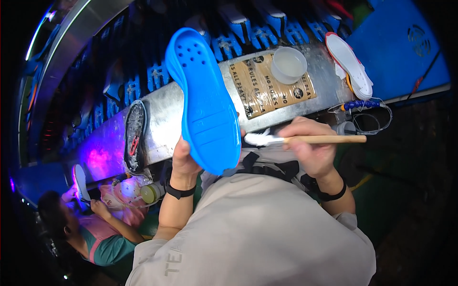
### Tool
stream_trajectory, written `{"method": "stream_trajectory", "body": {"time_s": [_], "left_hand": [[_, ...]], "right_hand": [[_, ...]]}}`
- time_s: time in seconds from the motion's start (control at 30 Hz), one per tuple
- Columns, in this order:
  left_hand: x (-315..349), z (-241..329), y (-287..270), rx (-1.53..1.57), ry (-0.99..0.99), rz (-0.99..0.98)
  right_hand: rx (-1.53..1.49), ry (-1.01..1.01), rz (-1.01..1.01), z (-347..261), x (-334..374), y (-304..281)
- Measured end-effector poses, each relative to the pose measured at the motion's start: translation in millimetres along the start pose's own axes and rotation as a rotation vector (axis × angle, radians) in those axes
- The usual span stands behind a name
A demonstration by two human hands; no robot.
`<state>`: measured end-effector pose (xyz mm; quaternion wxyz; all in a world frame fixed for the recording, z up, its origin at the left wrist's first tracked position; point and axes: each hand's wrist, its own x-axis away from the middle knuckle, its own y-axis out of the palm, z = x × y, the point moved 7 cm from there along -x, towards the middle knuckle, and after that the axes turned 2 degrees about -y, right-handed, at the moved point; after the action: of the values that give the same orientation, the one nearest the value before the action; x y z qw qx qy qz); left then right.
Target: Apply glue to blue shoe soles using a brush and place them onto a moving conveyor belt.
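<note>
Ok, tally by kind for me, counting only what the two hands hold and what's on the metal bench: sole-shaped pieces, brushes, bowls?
Sole-shaped pieces: 3 (blue sole in the left hand; black piece; white piece)
Brush: 1 (in the right hand)
Bowl: 1 (translucent)
Total: 5

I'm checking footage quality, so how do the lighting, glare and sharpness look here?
Head view: glare whitens the bench left of the blue sole, purple light tints its left part; head view: blue sole and brush look fairly sharp; head view: the rim goes black, the floor at right is dim.
</note>
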<state>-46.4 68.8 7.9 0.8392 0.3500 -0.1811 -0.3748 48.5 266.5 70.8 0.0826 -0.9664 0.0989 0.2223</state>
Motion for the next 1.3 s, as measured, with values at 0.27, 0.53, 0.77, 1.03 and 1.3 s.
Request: {"method": "stream_trajectory", "body": {"time_s": [0.27,0.53,0.77,1.03,1.3], "left_hand": [[3.4,-0.9,-1.3,0.976,-0.188,-0.392],[0.4,6.5,12.2,0.971,-0.237,-0.467],[-12.2,8.4,59.8,0.482,-0.327,-0.294],[-185.1,136.0,232.7,0.183,-0.062,-0.405],[-322.1,161.4,248.2,-0.113,-0.019,-0.214]], "right_hand": [[-0.149,0.001,0.532,33.0,17.6,-63.2],[0.125,0.049,0.639,82.6,12.9,-110.1],[0.276,0.109,0.676,161.0,23.2,-148.8],[0.333,0.141,0.691,176.0,28.6,-157.5],[0.180,0.231,0.590,189.5,21.2,-148.6]]}}
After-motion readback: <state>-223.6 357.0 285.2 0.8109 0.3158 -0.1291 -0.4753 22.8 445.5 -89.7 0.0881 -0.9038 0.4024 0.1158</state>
